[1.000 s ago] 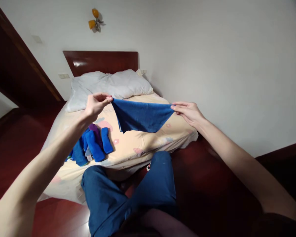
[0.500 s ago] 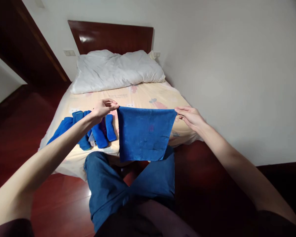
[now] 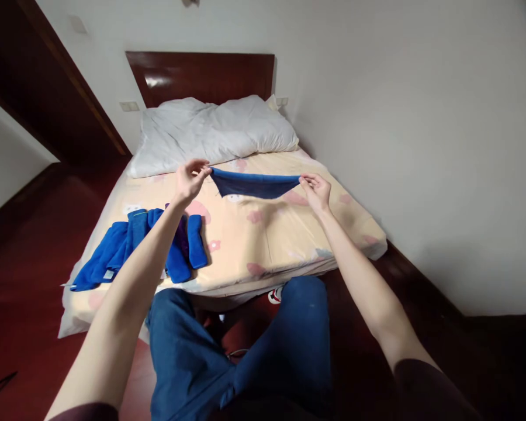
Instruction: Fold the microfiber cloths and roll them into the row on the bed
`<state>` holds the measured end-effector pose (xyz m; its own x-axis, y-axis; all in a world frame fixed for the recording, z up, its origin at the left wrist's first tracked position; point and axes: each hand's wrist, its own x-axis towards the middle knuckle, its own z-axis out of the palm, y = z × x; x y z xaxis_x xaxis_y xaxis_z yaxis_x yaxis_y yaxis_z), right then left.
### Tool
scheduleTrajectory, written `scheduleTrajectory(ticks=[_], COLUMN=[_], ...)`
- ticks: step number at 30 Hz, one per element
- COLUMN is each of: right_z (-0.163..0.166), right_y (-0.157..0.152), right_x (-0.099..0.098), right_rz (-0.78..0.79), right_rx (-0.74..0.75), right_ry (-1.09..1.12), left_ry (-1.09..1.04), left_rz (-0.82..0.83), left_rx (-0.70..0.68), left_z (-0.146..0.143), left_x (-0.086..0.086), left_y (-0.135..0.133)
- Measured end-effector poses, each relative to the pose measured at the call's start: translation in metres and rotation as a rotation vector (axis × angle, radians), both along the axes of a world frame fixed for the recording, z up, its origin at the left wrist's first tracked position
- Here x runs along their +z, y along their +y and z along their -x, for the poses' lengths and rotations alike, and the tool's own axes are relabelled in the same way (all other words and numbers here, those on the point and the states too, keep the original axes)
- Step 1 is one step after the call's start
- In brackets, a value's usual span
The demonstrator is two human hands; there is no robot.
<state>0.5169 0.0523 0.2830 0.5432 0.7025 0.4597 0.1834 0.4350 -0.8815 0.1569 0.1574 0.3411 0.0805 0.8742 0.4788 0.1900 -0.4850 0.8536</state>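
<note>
A blue towel is stretched between my hands above the bed, its body foreshortened below the taut upper edge. My left hand pinches the left corner between thumb and fingers. At the opposite corner, my right hand is closed in the same kind of pinch. To the left on the bed lie several folded blue cloths, among them a narrow roll and a wider piece. A dark purple cloth sits among them. My left forearm hides part of this row.
The bed has a yellow patterned sheet. A white quilt lies bunched near the dark wooden headboard. A wall rises to the right. My knees are close to the bed's front edge.
Both hands have moved up and away from me with the towel. It hung down broadly before and now appears as a narrow strip swung away over the bed. My view has shifted slightly.
</note>
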Motion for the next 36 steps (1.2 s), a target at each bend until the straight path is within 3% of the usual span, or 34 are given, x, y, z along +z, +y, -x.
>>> scheduleTrajectory(ticks=[3, 7, 10, 12, 14, 17, 22, 29, 36], right_z=[0.001, 0.019, 0.039, 0.05, 0.055, 0.055, 0.046, 0.033, 0.036], right_y=[-0.013, -0.05, -0.081, -0.097, -0.106, -0.11, -0.109, -0.126, -0.147], right_x=[-0.05, -0.152, -0.227, -0.262, -0.281, -0.287, -0.278, -0.273, -0.272], right_rz=[0.046, 0.267, 0.496, 0.607, 0.653, 0.673, 0.775, 0.888, 0.785], right_rx=[0.049, 0.134, 0.174, 0.168, 0.137, 0.098, 0.087, 0.081, 0.144], right_ry=[-0.105, -0.164, -0.106, -0.039, 0.024, 0.117, 0.186, 0.206, 0.314], left_ry=[0.143, 0.374, 0.569, 0.629, 0.665, 0.698, 0.667, 0.552, 0.14], left_rz=[0.017, 0.108, 0.342, 0.481, 0.551, 0.594, 0.655, 0.734, 0.8], left_rx=[-0.008, -0.001, 0.0, -0.015, 0.0, 0.056, 0.078, 0.014, 0.026], left_z=[0.019, 0.041, 0.05, 0.052, 0.051, 0.047, 0.044, 0.057, 0.064], left_x=[-0.046, -0.146, -0.22, -0.254, -0.275, -0.285, -0.288, -0.296, -0.313], left_y=[-0.012, -0.048, -0.08, -0.096, -0.104, -0.104, -0.103, -0.138, -0.165])
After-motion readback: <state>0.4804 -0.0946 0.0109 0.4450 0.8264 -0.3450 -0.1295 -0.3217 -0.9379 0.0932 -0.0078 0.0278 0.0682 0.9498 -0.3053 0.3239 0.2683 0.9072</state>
